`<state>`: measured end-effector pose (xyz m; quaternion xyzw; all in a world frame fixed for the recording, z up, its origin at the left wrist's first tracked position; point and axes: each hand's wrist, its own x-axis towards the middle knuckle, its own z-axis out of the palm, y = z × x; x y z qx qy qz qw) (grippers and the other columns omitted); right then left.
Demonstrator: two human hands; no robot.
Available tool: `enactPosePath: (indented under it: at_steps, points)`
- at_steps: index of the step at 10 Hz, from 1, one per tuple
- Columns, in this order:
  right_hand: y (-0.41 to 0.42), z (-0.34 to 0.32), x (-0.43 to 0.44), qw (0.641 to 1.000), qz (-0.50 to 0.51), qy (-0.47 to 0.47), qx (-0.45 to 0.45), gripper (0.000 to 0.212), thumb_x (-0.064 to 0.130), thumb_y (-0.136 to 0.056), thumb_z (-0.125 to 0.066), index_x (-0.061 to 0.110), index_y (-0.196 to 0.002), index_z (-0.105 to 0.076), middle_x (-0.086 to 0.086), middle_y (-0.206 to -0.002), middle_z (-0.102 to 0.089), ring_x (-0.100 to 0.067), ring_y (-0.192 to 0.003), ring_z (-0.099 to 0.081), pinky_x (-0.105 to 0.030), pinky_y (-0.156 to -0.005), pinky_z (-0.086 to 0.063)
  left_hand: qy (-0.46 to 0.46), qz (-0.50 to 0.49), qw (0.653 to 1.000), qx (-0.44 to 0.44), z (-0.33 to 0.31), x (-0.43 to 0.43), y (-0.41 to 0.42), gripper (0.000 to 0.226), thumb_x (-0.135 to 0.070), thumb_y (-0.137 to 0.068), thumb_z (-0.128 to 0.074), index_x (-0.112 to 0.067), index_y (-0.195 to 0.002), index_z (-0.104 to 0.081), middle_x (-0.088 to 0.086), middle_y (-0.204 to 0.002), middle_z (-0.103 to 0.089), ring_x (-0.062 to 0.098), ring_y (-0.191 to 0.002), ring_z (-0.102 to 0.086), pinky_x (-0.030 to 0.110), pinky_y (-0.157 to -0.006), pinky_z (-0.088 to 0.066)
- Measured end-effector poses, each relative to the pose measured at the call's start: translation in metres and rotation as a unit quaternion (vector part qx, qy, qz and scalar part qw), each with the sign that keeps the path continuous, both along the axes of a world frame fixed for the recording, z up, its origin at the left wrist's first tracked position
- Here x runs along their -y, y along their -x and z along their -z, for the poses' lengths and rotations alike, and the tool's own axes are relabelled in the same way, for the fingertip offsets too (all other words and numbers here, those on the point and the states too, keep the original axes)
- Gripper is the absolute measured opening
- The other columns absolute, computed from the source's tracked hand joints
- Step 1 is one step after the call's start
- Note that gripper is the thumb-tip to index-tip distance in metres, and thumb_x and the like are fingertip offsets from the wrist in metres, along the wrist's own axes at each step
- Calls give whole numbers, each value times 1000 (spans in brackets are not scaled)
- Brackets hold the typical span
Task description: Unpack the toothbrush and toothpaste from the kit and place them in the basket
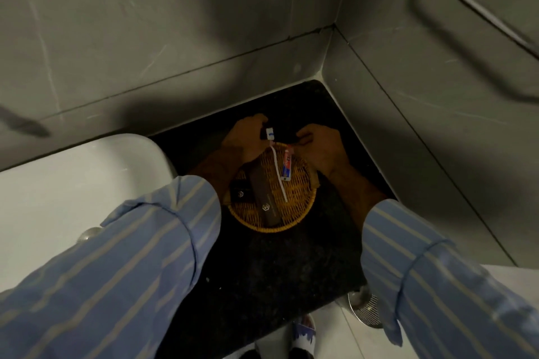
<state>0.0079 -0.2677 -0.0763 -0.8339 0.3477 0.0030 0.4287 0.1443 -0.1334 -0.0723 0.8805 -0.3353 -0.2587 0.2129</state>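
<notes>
Clearly the left hand (pixel 245 140) is pinching the toothbrush (pixel 277 172) by its head end, handle trailing down toward the person over the basket (pixel 271 229). Light, stiff and thin, it is probably best pinched mid-handle. The right hand (pixel 318 146) is gripping the toothpaste (pixel 286 167), a small soft tube lying roughly parallel.

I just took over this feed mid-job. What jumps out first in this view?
The round wicker basket on the dark counter in the corner, lit amber against the gloom. Over its far rim the left hand holds the white toothbrush by its head end, and the right hand holds the red toothpaste tube by its top. Dark brown boxes lie in the basket's left half.
</notes>
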Motion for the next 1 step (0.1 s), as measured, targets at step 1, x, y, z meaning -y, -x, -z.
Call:
enactPosePath:
  at_steps: [1]
  points:
    - [10, -16, 0, 1000, 12, -4, 10, 45, 25, -78, -82, 10, -118, -68, -5, -113, -70, -15, -100, -66, -23, -84, -53, 16, -12, 1000, 1, -11, -10, 11, 67, -30, -87, -69, -14, -146, -39, 13, -147, -47, 30, -134, -45, 37, -109, -37]
